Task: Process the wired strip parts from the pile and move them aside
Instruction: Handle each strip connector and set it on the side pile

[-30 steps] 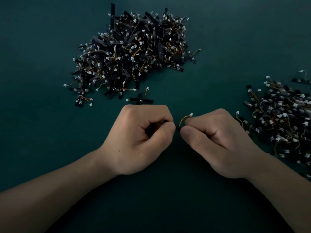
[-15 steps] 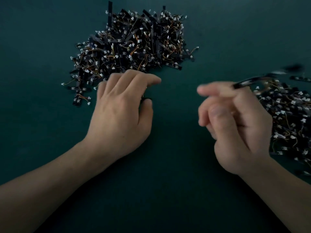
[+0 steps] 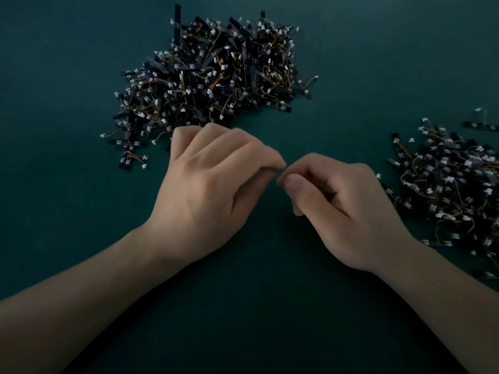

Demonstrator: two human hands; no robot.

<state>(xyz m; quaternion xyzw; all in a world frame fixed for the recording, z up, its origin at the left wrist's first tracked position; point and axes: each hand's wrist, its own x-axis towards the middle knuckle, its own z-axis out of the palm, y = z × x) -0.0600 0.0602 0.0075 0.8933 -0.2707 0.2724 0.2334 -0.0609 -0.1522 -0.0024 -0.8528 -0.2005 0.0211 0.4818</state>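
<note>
Pile (image 3: 216,74) edge beyond left hand (image 3: 210,184); heap (image 3: 453,190) beside right hand (image 3: 348,211); fingertips (image 3: 279,165) meet over open mat (image 3: 270,306); grip cannot tell.

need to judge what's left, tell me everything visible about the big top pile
The pile is a loose, tangled heap of short black strips with orange and yellow wires ending in small white plugs. It lies on the dark green table beyond the left hand, whose knuckles overlap its near edge; contact unclear.
</note>
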